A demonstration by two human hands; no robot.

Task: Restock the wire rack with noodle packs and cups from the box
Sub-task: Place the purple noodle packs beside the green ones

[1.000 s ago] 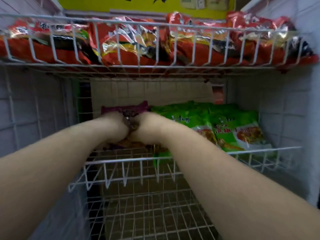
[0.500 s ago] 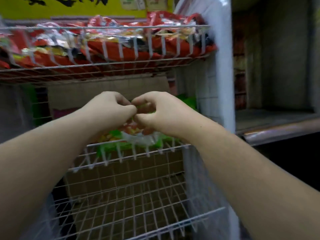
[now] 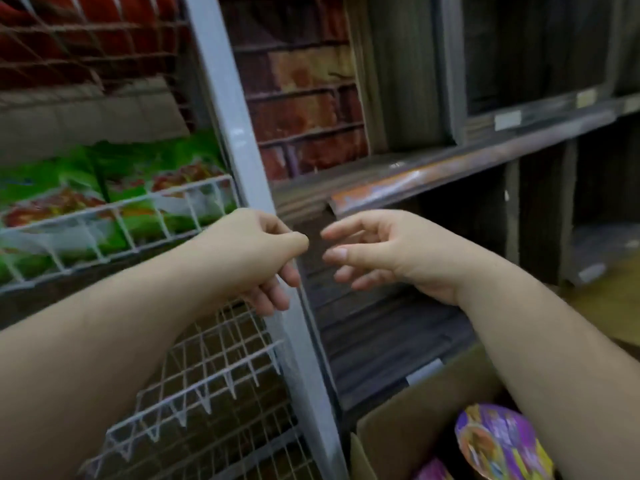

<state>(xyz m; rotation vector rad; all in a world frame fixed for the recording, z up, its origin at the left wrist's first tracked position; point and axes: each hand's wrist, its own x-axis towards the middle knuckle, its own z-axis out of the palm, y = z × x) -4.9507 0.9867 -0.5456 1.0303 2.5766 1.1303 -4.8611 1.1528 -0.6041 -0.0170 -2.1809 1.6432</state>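
The white wire rack fills the left side; its grey side post runs down the middle. Green noodle packs lie on the middle shelf and red packs on the top shelf. The lowest wire shelf holds nothing. At the bottom right stands a cardboard box with a purple-lidded noodle cup inside. My left hand hangs in front of the post, fingers loosely curled, holding nothing. My right hand is just right of it, fingers spread, also with nothing in it.
Dark wooden shelving with small price labels stands to the right of the rack. A brick-pattern wall shows behind the post. A second purple lid peeks out at the bottom edge of the box.
My view has swung right and down from the rack to the box. Both hands have come out of the middle shelf, left the purple pack there and moved apart.
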